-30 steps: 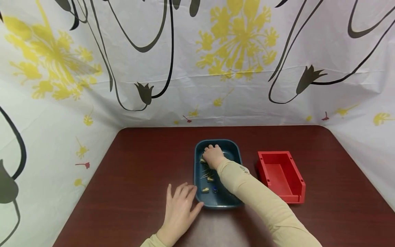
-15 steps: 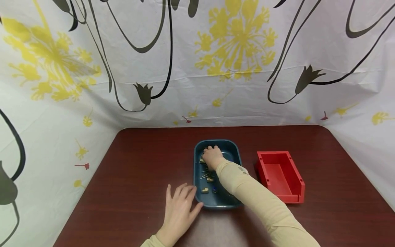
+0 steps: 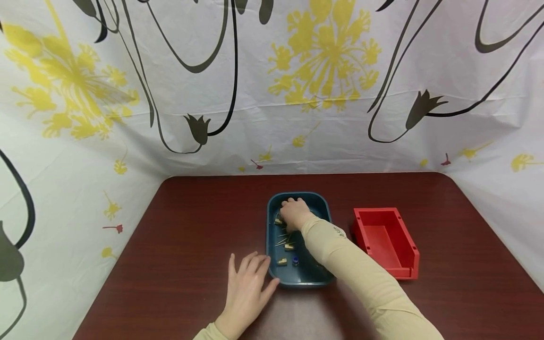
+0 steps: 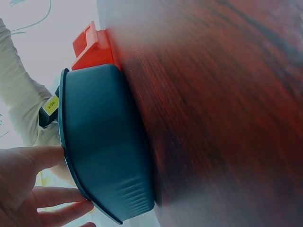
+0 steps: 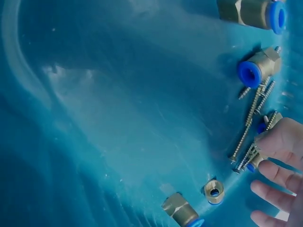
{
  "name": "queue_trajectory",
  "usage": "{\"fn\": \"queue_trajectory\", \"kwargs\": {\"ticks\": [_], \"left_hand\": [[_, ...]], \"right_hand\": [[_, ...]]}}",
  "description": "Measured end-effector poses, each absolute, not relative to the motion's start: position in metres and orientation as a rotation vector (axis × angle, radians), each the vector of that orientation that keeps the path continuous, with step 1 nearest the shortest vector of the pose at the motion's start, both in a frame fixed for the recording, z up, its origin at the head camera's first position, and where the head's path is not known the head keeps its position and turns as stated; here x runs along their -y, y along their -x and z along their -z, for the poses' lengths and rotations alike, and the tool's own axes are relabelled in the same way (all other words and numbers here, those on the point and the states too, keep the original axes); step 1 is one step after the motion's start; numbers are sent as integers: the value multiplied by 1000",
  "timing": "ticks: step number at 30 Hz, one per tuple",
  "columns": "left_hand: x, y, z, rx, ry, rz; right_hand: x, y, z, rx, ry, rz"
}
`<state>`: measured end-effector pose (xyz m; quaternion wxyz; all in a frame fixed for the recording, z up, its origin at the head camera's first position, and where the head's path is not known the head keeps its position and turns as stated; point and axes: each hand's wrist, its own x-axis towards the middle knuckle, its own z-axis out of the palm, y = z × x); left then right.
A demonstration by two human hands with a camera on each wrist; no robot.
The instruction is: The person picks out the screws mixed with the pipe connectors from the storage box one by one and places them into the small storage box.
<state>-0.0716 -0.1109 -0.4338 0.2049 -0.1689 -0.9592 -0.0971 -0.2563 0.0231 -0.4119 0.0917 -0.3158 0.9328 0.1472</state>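
Against tray (image 3: 301, 285), left hand (image 3: 248, 289) spread, right hand (image 3: 295, 215) inside

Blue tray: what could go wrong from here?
1. Screws and brass fittings lie crowded at the right hand, so it might pick up several at once.
2. The left hand seems only to touch the blue tray at its rim, so a push inside could shift it.
3. The right sleeve passes by the red bin and could bump it.
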Motion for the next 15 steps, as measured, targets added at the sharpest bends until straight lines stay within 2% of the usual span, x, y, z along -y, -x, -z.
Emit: {"fn": "queue_trajectory", "kwargs": {"ticks": [15], "left_hand": [[111,71,434,2661,474,262]], "right_hand": [[-31,255,389,-2787,994,-365]]}}
